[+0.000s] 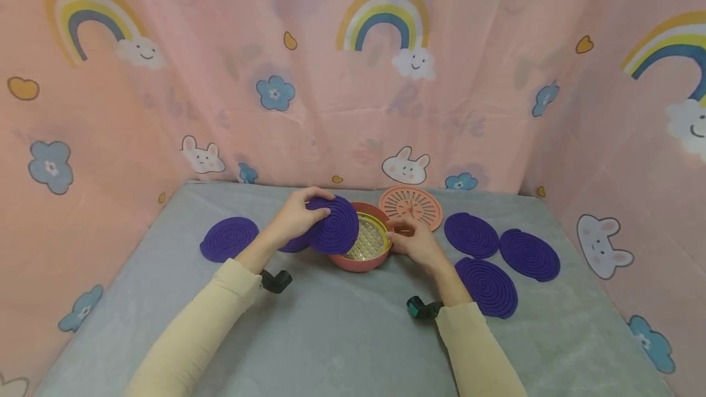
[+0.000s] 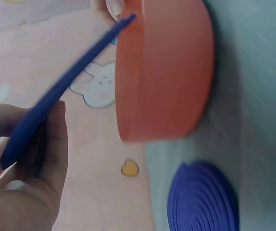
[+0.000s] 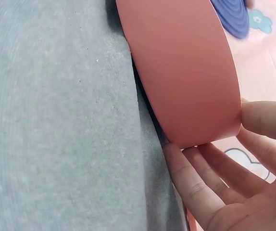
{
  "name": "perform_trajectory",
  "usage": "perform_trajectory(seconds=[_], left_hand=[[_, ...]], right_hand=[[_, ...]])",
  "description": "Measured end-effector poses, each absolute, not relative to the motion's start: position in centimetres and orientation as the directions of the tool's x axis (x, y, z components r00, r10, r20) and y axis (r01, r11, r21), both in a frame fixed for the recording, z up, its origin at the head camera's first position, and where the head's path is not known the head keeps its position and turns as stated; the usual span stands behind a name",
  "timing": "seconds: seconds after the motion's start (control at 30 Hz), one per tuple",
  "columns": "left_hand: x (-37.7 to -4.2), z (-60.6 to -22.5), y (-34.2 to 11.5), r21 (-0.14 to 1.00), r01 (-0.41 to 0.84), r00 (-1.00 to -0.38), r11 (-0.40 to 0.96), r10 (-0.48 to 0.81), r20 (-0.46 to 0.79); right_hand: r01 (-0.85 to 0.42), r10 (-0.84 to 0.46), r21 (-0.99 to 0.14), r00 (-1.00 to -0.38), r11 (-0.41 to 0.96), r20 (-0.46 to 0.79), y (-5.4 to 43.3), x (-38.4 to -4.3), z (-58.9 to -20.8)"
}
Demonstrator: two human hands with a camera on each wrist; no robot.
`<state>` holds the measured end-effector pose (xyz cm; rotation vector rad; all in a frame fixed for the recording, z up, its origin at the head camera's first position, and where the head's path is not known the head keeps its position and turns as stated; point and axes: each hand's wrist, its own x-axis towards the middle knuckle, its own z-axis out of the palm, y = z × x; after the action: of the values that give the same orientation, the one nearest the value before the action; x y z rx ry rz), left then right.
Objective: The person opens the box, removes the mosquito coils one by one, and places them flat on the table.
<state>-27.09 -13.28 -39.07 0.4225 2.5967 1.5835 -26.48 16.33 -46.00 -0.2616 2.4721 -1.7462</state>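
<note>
A purple mosquito coil (image 1: 333, 225) is pinched by its edge between the thumb and fingers of my left hand (image 1: 295, 218). It is tilted over the left side of a round coral-coloured coil holder (image 1: 361, 266). Inside the holder, a yellow ring and a shiny, patterned floor show; the coil hides part of them. My right hand (image 1: 418, 245) grips the holder's right side. In the right wrist view the thumb lies at the rim, with the other fingers (image 3: 191, 185) by the lower edge. The left wrist view shows the coil (image 2: 66, 84) edge-on, slanting toward the holder's opening.
A slotted coral lid (image 1: 410, 201) lies behind the holder. Right of it are three purple coils, the nearest (image 1: 489, 287) partly behind my right wrist. To the left lies another coil (image 1: 229, 239), and one (image 1: 294, 244) is partly hidden. A patterned pink curtain (image 1: 331, 133) surrounds the table.
</note>
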Motion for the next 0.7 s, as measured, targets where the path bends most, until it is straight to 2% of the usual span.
perform_trajectory(seconds=[0.47,0.7], left_hand=[[-23.8,-40.2,-20.3,0.874,0.111,-0.986,0.472,0.166,0.036],[-22.1,-41.7,-22.7,0.886,0.032,-0.990,0.463,0.137,-0.036]], right_hand=[[-0.067,-0.193,-0.945,-0.981,0.322,0.003,16.0,-26.4,-46.0],[-0.040,-0.197,-0.954,-0.980,0.298,-0.020,16.1,-26.4,-45.8]])
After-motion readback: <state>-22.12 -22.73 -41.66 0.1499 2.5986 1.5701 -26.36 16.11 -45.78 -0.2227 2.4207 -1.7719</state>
